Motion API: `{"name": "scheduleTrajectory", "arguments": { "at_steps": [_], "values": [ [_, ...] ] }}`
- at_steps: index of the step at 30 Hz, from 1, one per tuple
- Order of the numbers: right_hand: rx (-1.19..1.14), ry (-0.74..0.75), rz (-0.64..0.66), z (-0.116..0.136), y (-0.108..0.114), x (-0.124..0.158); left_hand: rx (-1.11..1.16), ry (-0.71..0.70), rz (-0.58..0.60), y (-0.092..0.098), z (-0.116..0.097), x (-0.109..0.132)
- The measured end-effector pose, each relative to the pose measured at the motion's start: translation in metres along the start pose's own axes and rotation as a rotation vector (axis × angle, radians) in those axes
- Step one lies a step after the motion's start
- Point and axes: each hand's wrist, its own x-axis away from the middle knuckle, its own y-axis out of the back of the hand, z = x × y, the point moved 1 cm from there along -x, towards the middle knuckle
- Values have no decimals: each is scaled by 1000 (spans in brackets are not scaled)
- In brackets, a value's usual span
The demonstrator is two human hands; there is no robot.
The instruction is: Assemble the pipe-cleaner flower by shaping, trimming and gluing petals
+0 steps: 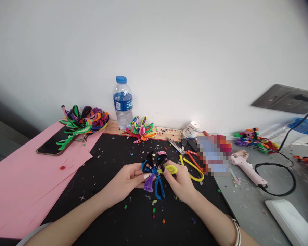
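Observation:
Both my hands meet over a black mat (113, 160). My left hand (127, 181) pinches the middle of a pipe-cleaner flower (154, 171) made of blue, black, purple and pink loops. My right hand (181, 181) grips the same flower from the right, its fingers closed on a yellow loop (170, 168). A silver bangle (236, 232) sits on my right wrist.
Pink paper (23, 184) with a phone (51, 145) lies at left. Finished flower piles (83, 123), a water bottle (123, 102), scissors (187, 153), a tape roll (192, 130) and a pink glue gun (247, 167) with its black cord surround the mat. Coloured scraps litter it.

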Motion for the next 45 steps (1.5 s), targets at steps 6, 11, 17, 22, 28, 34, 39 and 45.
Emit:
{"name": "scheduleTrajectory", "arguments": {
  "at_steps": [6,11,17,22,28,34,39,45],
  "values": [
    [7,3,13,1,0,0,17,-6,-4,0,-1,0],
    [-1,13,21,1,0,0,10,-16,-21,-1,-1,0],
    [-13,10,34,0,-1,1,15,-16,-27,-1,-2,0],
    [-10,9,28,-1,-1,1,17,-17,-22,0,-2,1],
    [-2,7,39,-1,-2,1,19,-31,-9,0,0,0],
    [-11,16,34,-1,-2,1,15,-30,-12,0,0,0],
    [-16,16,37,-1,-2,2,12,-21,-7,1,0,1],
    [-15,17,37,-1,-2,1,-5,-29,-11,2,2,1]
  ]
}}
